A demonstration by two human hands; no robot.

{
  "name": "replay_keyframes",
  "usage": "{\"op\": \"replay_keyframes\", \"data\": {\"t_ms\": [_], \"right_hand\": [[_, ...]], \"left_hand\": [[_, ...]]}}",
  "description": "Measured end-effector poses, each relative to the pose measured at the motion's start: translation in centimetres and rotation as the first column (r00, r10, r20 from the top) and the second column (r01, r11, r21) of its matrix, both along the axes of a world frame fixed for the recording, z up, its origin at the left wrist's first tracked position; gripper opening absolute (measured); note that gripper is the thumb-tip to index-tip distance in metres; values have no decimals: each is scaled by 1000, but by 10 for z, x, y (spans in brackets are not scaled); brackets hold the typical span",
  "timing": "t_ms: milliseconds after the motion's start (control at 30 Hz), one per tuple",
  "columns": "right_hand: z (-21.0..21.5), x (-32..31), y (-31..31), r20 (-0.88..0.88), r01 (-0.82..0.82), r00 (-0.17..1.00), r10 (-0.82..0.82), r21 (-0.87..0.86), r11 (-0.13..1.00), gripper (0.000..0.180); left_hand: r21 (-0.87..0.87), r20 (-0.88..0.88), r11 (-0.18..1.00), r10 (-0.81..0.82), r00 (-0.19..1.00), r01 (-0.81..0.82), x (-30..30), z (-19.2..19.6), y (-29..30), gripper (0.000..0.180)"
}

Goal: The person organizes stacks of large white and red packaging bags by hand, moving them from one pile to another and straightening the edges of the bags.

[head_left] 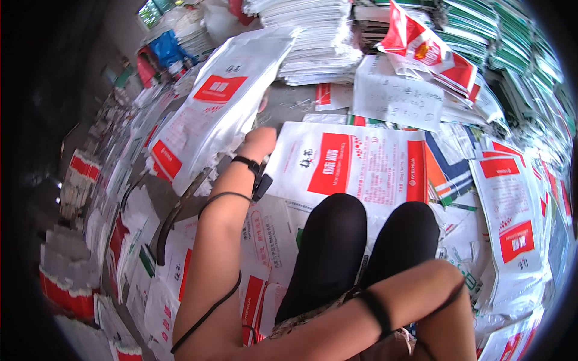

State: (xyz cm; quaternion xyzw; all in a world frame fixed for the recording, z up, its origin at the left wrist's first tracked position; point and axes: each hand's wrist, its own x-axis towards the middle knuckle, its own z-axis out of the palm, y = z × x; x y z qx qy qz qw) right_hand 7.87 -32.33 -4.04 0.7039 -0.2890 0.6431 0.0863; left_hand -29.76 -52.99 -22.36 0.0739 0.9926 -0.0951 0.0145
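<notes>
My left hand [261,143] reaches forward with its wrist bent. It is close to the ragged right edge of a white and red woven sack [220,90], which lies tilted at the far left. The fingers are mostly hidden, so their grip does not show. A black strap with a small device [256,174] circles that wrist. Flat beyond my knees lies another white and red printed sack [349,159], just right of the hand. My right arm [391,301] is bent across my lap, with a black band round it. The right hand itself is out of the picture.
Tall stacks of flat white sacks [310,39] and green-edged sacks [469,30] stand at the back. A handwritten sheet [397,90] lies before them, under a crumpled red sack [427,51]. More sacks [512,222] lie at the right. A dark curved bar [171,225] is left of my arm.
</notes>
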Motion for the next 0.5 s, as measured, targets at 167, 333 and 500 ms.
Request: {"op": "replay_keyframes", "data": {"t_ms": [167,333,500], "right_hand": [[-89,-6,67,6,-44,999,49,564,825,36],[-92,-5,76,30,48,995,-97,699,713,43],[-91,-21,75,65,111,975,-211,680,725,40]], "left_hand": [[55,-243,995,-73,967,89,-27,69,-11,35],[308,-133,934,232,963,-183,-59,148,-78,26],[591,-48,775,312,949,-225,-47,136,-44,29]]}}
